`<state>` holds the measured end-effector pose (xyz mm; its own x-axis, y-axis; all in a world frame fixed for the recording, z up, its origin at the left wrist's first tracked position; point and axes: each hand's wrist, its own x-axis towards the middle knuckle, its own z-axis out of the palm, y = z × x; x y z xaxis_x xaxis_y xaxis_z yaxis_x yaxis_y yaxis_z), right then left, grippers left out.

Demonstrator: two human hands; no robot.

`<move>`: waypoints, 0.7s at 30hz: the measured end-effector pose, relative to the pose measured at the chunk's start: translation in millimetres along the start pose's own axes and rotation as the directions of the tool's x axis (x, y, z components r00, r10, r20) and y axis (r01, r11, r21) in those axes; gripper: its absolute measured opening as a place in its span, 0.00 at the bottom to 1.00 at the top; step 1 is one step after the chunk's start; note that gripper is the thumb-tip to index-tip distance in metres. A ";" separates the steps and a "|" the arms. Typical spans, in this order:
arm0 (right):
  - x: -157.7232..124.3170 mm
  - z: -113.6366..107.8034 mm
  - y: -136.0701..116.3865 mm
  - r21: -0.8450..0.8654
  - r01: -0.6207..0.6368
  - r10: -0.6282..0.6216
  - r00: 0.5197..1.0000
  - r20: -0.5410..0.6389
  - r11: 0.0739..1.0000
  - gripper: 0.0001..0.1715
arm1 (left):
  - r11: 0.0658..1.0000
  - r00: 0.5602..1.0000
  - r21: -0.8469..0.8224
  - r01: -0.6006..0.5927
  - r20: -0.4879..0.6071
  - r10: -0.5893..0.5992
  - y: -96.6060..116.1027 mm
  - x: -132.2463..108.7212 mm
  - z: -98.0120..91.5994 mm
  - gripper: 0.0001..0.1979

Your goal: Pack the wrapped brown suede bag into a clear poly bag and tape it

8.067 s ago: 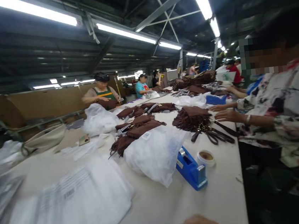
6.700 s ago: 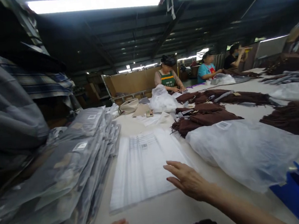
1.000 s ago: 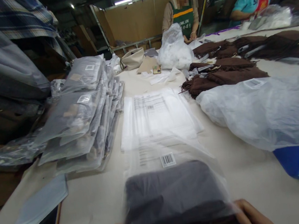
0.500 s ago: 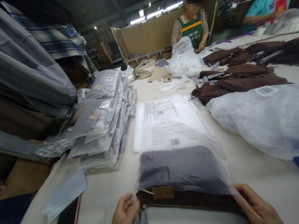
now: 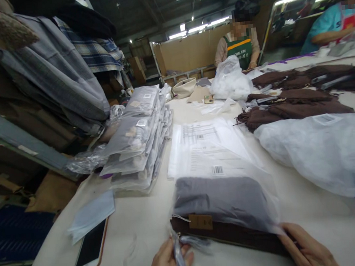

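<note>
A dark brown zippered pouch [image 5: 232,231] lies mostly inside a frosted plastic bag [image 5: 222,196], its zipper edge sticking out towards me. A kraft-paper tag [image 5: 201,222] rests on the pouch near its left end. My left hand [image 5: 167,261] is curled at that end around a grey plastic-wrapped strip [image 5: 180,259]. Another plastic-covered piece [image 5: 197,242], smeared by motion, hangs from the zipper end. At the opposite corner, my right hand [image 5: 306,244] pinches the bag's open edge against the pouch. Some of its fingers are hidden underneath.
On the left stands a stack of bagged goods [image 5: 137,141], with a phone [image 5: 90,252] under a pale blue cloth-like piece [image 5: 92,216] nearer me. Printed sheets [image 5: 203,141] lie beyond the pouch. Right are brown fringed items [image 5: 298,105] and a large plastic bag [image 5: 322,151]. Two co-workers stand beyond.
My left hand has left the pouch's upper left corner and moved down to the strip. The zipper-end piece has swung right. My right hand keeps its grip. The view has shifted left.
</note>
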<state>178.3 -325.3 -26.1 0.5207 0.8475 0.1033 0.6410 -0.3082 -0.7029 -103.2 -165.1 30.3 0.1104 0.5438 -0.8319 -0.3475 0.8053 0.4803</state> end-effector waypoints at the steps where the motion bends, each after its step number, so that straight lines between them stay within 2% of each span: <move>1: 0.5 0.3 -2.0 -0.004 0.003 -0.003 1.000 -0.008 1.000 0.17 | 1.000 1.000 -0.022 0.006 0.010 -0.005 -1.1 -0.1 3.3 0.05; 5: 2.2 0.1 -12.9 -0.018 -0.001 0.000 1.000 -0.022 1.000 0.19 | 0.987 0.996 -0.147 0.062 0.075 -0.051 -2.5 -3.2 17.7 0.05; 8: 1.0 -0.7 -18.7 -0.039 0.008 -0.009 1.000 -0.016 0.999 0.20 | 0.973 0.998 -0.225 -0.044 0.026 0.051 -8.6 -8.6 30.4 0.06; 12: -0.1 -0.4 -18.3 -0.062 0.036 -0.038 0.999 -0.028 0.997 0.22 | 0.968 0.992 -0.223 -0.116 0.018 0.123 -28.1 -12.9 42.4 0.07; 16: 1.6 -0.6 -14.7 -0.122 0.107 -0.111 0.993 -0.025 0.987 0.25 | 0.989 0.997 -0.130 -0.065 0.040 0.071 -34.5 -10.1 39.0 0.05; 19: 2.4 -3.4 -12.7 -0.297 0.189 -0.206 0.978 -0.029 0.936 0.22 | 0.999 0.999 -0.045 0.020 0.050 -0.018 -27.0 -8.6 30.0 0.11; 21: 4.1 -5.5 -14.7 -0.438 0.240 -0.306 0.948 -0.086 0.867 0.18 | 0.999 0.999 -0.028 0.035 0.032 -0.034 -22.1 -9.1 25.8 0.13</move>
<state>174.1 -319.7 -11.4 0.3460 0.8609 0.3731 0.9272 -0.2529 -0.2763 -72.5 -181.8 34.4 0.1521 0.5234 -0.8384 -0.3698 0.8168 0.4428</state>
